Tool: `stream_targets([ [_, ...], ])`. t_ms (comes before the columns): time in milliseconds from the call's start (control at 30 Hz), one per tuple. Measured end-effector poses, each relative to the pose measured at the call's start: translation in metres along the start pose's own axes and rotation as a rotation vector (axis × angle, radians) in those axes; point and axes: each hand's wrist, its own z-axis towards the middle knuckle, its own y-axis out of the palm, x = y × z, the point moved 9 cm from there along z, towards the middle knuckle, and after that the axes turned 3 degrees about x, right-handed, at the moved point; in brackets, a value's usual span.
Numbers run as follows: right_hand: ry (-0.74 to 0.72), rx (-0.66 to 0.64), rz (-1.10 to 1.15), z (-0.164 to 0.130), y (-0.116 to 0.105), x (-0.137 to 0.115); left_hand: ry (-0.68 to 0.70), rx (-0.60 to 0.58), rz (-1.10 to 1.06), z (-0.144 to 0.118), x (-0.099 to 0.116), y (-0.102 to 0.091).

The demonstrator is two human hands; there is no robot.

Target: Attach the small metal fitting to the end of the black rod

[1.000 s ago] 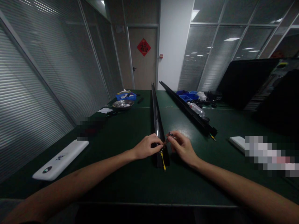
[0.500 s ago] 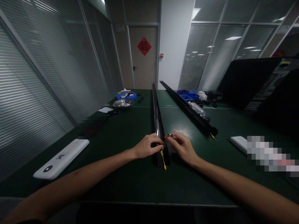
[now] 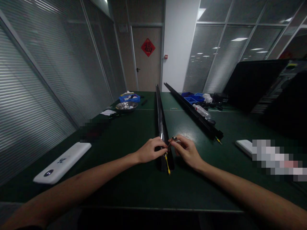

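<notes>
Near the front of the table, a long black metal rail (image 3: 161, 123) runs away from me. A short yellow wire (image 3: 168, 165) with a metal lug hangs from its near end. My right hand (image 3: 188, 152) pinches a small shiny wrench (image 3: 174, 138), its rounded end showing above the fingers and its shaft slanting down toward the wire's upper end. My left hand (image 3: 151, 150) rests at the rail's near end, thumb and fingers pinched together just above the wire. What lies between the left fingertips is mostly hidden.
A second black rail (image 3: 192, 110) slants across the right side, its yellow-green wire (image 3: 218, 140) at the near end. Bottle (image 3: 202, 111) and blue bins (image 3: 192, 99) lie beyond. Left: metal bowl (image 3: 126, 107), blue basket (image 3: 129, 98), white case (image 3: 62, 163).
Both hands stay in nearly the same place at the rail's near end. The right fingers and the wrench have shifted very slightly to the left.
</notes>
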Motion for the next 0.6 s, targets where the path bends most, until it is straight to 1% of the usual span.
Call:
stream_targets([
  [200, -0.043, -0.031, -0.006, 0.0012, 0.0013, -0.0049, 0.0, -0.024, -0.01, 0.0005, 0.0012, 0.0013],
  [433, -0.061, -0.052, 0.019, 0.0026, 0.0035, -0.0053, 0.012, -0.036, -0.002, 0.0007, 0.0019, 0.0014],
  [600, -0.048, -0.075, 0.054, 0.0027, 0.0057, -0.0042, 0.027, -0.048, 0.004, 0.0012, 0.0024, 0.0023],
])
